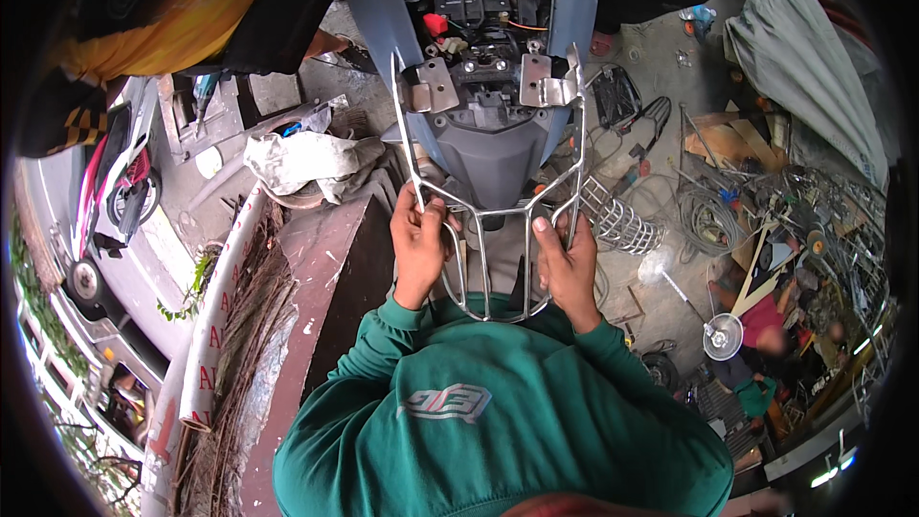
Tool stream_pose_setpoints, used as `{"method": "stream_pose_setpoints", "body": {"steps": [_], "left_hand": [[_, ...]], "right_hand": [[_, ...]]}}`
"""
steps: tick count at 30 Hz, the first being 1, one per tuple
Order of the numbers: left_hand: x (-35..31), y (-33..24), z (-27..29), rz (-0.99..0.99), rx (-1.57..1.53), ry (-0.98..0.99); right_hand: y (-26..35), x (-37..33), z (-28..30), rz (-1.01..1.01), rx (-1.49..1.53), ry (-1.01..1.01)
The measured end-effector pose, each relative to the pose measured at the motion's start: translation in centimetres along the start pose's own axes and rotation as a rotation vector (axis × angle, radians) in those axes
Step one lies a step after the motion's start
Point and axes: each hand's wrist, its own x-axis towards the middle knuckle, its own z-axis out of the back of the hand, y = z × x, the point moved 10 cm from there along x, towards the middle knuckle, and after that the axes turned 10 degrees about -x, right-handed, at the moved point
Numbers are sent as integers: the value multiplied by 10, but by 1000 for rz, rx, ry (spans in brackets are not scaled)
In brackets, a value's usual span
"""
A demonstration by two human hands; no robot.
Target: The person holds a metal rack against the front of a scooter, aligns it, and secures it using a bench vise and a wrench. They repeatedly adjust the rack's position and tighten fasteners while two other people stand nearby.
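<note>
Both hands grip the bent silver steel-rod rear rack: left hand and right hand are each closed round a rod at its near end. It sits over the grey scooter tail (brackets unbolted, apparently); next calls for aligning the brackets with the mounts.

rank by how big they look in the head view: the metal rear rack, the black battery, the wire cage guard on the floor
1. metal rear rack, gripped by the left hand and right hand, clearly largest
2. wire cage guard
3. black battery

The last two look similar; the battery sits farther away, so their order is unsure.
</note>
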Motion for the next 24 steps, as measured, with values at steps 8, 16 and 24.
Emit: {"method": "stream_pose_setpoints", "body": {"steps": [8, 16, 24], "left_hand": [[12, -8, 5, 23, 18, -29], [25, 5, 1, 76, -2, -47], [26, 11, -2, 80, 15, -115]], "right_hand": [[-1, 6, -9, -12, 38, 7], [-7, 29, -3, -14, -6, -22], [-25, 39, -1, -46, 37, -28]]}}
